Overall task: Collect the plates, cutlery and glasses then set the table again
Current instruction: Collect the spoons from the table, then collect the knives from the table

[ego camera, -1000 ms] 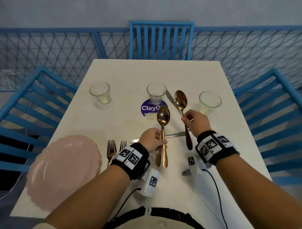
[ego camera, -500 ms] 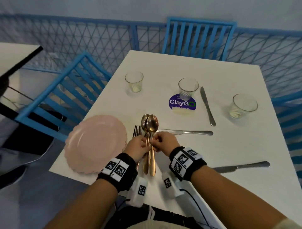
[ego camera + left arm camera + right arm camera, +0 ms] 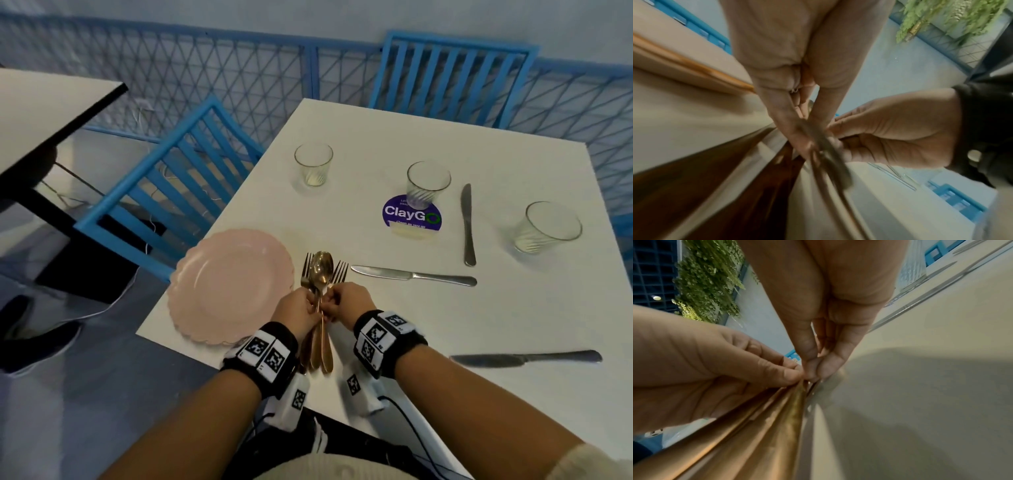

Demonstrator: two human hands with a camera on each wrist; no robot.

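A bundle of gold spoons [image 3: 322,270] and forks [image 3: 339,270] is held near the table's front edge, just right of the pink plates [image 3: 229,287]. My left hand [image 3: 310,306] grips the handles [image 3: 323,353] from the left. My right hand [image 3: 330,303] pinches the same handles from the right, thumb against fingertip [image 3: 809,368]. One fork's tines [image 3: 306,270] show left of the spoon bowls. Three steel knives lie on the table: one far [image 3: 467,226], one in the middle [image 3: 414,275], one near the front [image 3: 527,358]. Three glasses stand farther back: left [image 3: 313,164], centre [image 3: 428,183], right [image 3: 548,226].
The white table [image 3: 376,137] carries a purple ClayGo sticker [image 3: 407,214] under the centre glass. Blue slatted chairs stand at its left [image 3: 164,192] and far side [image 3: 448,78]. A blue mesh fence [image 3: 222,78] runs behind. Another table's corner [image 3: 61,102] is at the left.
My right hand brought its spoon to the two in my left hand. Both hands then moved left and down to the forks beside the plates, which now sit in the bundle.
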